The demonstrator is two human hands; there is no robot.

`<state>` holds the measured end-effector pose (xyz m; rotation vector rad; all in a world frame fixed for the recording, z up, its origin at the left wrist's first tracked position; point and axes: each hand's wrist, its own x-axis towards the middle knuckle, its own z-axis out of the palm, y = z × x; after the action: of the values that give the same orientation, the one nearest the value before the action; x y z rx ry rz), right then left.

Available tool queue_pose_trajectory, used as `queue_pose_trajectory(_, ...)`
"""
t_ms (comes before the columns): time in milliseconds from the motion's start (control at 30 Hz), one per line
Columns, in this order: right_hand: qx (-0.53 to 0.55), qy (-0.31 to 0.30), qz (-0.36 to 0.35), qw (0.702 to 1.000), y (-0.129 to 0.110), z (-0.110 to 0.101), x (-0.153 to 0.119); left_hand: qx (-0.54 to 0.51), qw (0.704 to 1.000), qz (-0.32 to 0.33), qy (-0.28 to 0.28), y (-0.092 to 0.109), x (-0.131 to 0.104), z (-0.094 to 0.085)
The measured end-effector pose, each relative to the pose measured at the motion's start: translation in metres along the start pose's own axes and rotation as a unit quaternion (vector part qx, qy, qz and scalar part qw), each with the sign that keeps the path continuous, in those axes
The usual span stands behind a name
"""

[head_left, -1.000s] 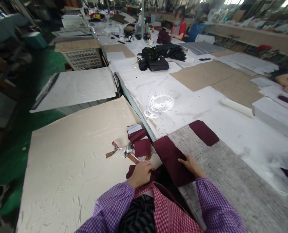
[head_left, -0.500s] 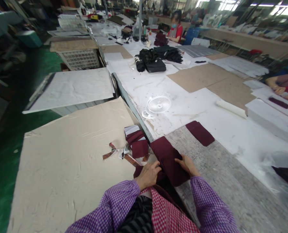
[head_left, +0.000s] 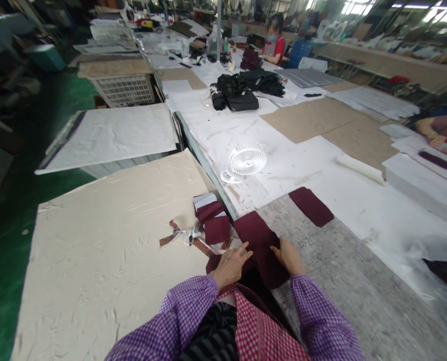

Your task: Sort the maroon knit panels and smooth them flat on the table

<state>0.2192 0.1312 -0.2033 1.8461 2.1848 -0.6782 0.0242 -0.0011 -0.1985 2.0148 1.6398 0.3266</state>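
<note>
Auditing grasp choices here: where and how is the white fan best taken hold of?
Probably by the base, with the left hand coming from the near left. The base juts out on that side of the white fan, while its round cage has thin slats that look flimsier to grip.

Overhead windows: bright, washed out at upper right
White tabletop (head_left: pixel 302 168): evenly lit, soft shadows
Green floor (head_left: pixel 68 100): dim
Frame edges: stretched, smeared
Far background: hazy, soft
</note>
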Motion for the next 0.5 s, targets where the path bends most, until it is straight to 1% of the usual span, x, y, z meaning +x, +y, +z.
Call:
queue_pose_trajectory(133,-0.011,0.037,0.012,0.999,0.0,0.001,-0.009,-0.001,1.0,-0.004,-0.003,-0.002,0.0,0.004)
queue_pose_trajectory(333,-0.016,0.095,0.016,0.995,0.007,0.002,-0.018,0.012,1.0,-0.011,-0.009,-0.002,0.001,0.007)
queue_pose_trajectory(433,-0.027,0.136,0.003,0.99,0.011,0.006,-0.02,0.024,1.0,-0.012,-0.003,0.001,0.001,0.005)
queue_pose_trajectory(500,-0.034,0.16,-0.014,0.987,0.013,0.008,-0.019,0.035,0.999,0.002,0.002,0.004,0.0,0.002)
